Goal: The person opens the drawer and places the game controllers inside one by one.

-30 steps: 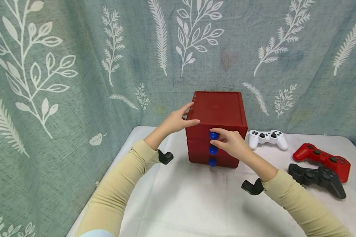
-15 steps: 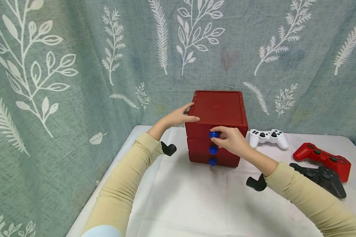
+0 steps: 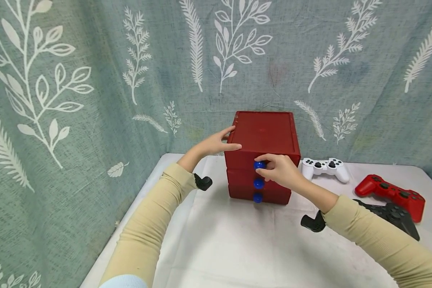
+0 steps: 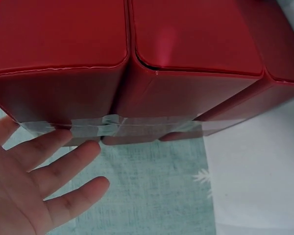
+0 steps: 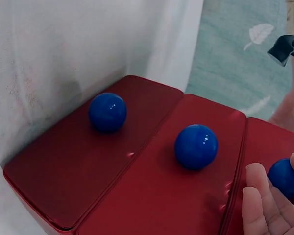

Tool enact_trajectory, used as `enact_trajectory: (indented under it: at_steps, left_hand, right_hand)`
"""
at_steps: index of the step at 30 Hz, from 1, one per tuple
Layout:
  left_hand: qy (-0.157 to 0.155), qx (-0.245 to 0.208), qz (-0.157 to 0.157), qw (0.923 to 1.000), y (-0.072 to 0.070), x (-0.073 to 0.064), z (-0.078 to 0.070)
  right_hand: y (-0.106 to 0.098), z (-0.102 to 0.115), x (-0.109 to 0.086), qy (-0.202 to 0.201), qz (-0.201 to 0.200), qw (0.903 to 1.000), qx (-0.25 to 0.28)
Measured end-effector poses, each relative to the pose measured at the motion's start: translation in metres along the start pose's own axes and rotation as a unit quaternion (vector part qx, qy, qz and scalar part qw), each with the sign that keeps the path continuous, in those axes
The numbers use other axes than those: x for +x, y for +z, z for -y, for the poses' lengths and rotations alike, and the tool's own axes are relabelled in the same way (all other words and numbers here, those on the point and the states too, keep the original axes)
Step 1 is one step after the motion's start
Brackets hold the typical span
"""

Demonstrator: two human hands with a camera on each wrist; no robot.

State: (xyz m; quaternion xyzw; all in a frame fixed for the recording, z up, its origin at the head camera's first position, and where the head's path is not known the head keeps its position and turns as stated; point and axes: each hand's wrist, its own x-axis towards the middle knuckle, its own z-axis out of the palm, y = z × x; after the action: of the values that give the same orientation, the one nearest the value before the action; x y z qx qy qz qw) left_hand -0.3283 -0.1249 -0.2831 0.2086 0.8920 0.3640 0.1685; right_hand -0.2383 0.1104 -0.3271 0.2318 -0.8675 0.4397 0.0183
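Note:
A red box of three stacked drawers (image 3: 264, 130) stands on the white-covered table, every drawer front shut. My right hand (image 3: 282, 172) pinches the blue ball knob (image 5: 284, 179) of the top drawer between thumb and fingers. Below it, the middle knob (image 3: 259, 183) and bottom knob (image 3: 257, 197) are free. At the box's upper left, my left hand (image 3: 213, 145) is spread, its thumb at the top's front left corner and its fingers along the left side. In the left wrist view, those straight fingers (image 4: 68, 161) lie beside a strip of clear tape (image 4: 137, 128) on the box.
Right of the box lie a white game controller (image 3: 325, 169), a red one (image 3: 390, 194) and a black one (image 3: 394, 216); my right sleeve overlaps the black one. A green leaf-patterned curtain (image 3: 187, 80) hangs behind and to the left of the table (image 3: 216, 248).
My right thumb has come up and closed in on the top knob, and the right wrist has shifted slightly right. The left wrist has moved slightly right, its hand staying at the box. The drawers look unmoved.

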Motion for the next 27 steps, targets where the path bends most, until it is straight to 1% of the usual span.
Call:
enact_trajectory:
  at_steps: [8, 12, 19, 27]
  left_hand:
    - [0.005, -0.024, 0.004, 0.9997, 0.002, -0.001, -0.001]
    - [0.009, -0.036, 0.011, 0.9992, 0.002, -0.002, 0.0]
    - [-0.007, -0.05, 0.021, 0.9985, 0.001, -0.004, 0.0]
    - [-0.009, -0.055, 0.027, 0.9981, 0.002, -0.006, -0.003]
  right_hand:
    - [0.0, -0.002, -0.002, 0.013, 0.004, 0.9998, 0.015]
    - [0.001, -0.002, -0.003, 0.008, 0.005, 0.9998, 0.019]
    - [0.001, 0.0, -0.006, 0.006, 0.013, 0.9995, 0.027]
    - [0.002, 0.002, -0.013, 0.008, 0.021, 0.9993, 0.031]
